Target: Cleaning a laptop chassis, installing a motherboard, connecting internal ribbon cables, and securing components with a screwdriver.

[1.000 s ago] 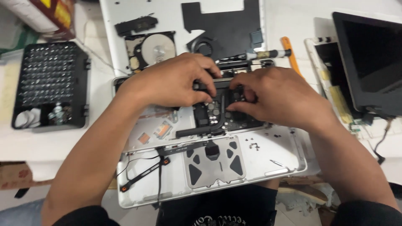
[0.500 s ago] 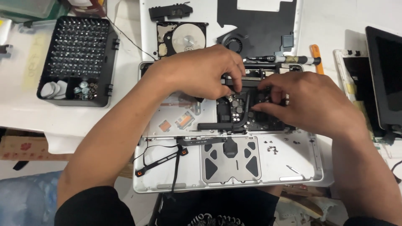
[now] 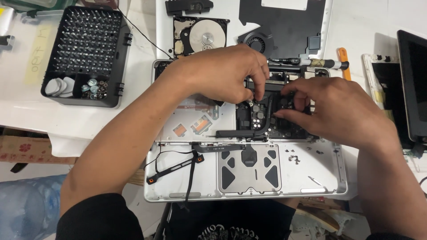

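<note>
Head view looks down on a white bench (image 3: 26, 115) carrying an opened silver laptop shell (image 3: 329, 178), its underside up, with the trackpad plate near the person and the dark logic board (image 3: 262, 120) in the middle of the shell. Both hands sit on that board. The left hand (image 3: 220, 75) comes in from the left, fingers curled down and pinching the top edge of the board beside the black heat pipe (image 3: 262, 113). The right hand (image 3: 338, 109) reaches from the right, thumb and forefinger pressed to the board's right part; whether it grips anything there I cannot tell. Left of the shell stands a black screwdriver bit case (image 3: 86, 49), well apart from the hands. Beyond the shell lie a hard drive (image 3: 200, 35) with its platter exposed, a round black fan (image 3: 257, 43) and a screwdriver (image 3: 311, 63) just past the left hand's fingers. Loose screws (image 3: 293, 158) rest on the shell near the trackpad.
</note>
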